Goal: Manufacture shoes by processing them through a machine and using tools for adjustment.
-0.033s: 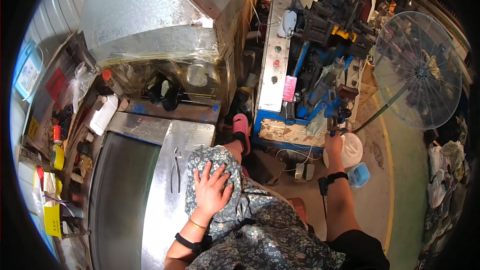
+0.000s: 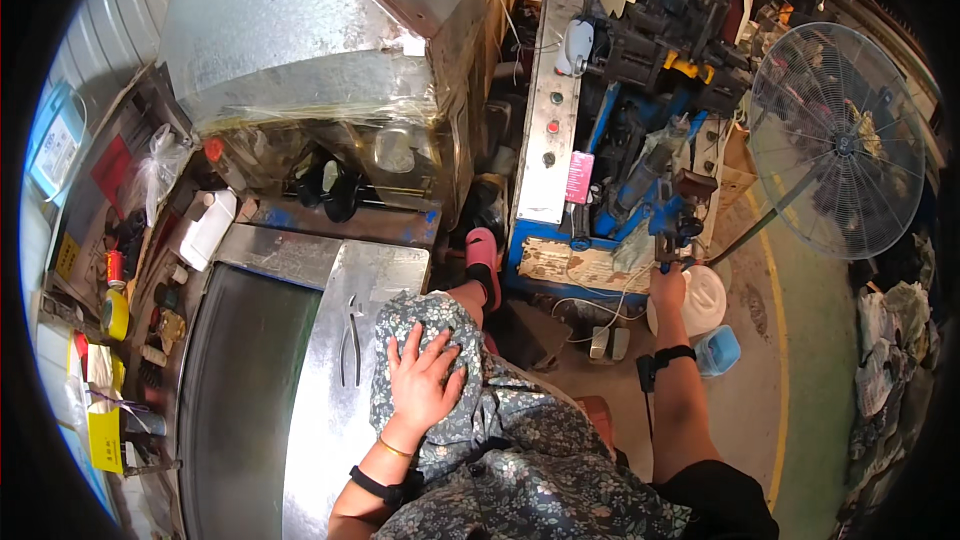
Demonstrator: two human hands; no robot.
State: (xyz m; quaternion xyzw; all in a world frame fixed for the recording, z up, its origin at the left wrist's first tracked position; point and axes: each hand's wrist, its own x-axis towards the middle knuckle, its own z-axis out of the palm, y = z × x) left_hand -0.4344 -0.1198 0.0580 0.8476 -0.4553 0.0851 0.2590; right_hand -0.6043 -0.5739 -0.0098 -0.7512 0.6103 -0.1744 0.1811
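Observation:
My left hand (image 2: 426, 380) lies flat on the dark floral cloth (image 2: 440, 318) over my knee, fingers spread and holding nothing. Beside that knee, pliers (image 2: 349, 348) rest on a bare metal tabletop (image 2: 330, 440), apart from the hand. My right arm reaches forward to the near end of a blue-framed machine (image 2: 520, 258). There my right hand (image 2: 668, 286) is closed at a small dark blue part below the machine's brown block (image 2: 694, 184). What exactly sits inside the fingers is hidden.
A dark belt (image 2: 250, 390) runs along the metal tabletop. A large sheet-metal housing (image 2: 300, 30) stands ahead on the left, a round fan (image 2: 840, 140) on the right. Near my right forearm are a white bucket lid (image 2: 704, 300) and a blue tub (image 2: 718, 350). Thin cables (image 2: 610, 312) trail below the machine.

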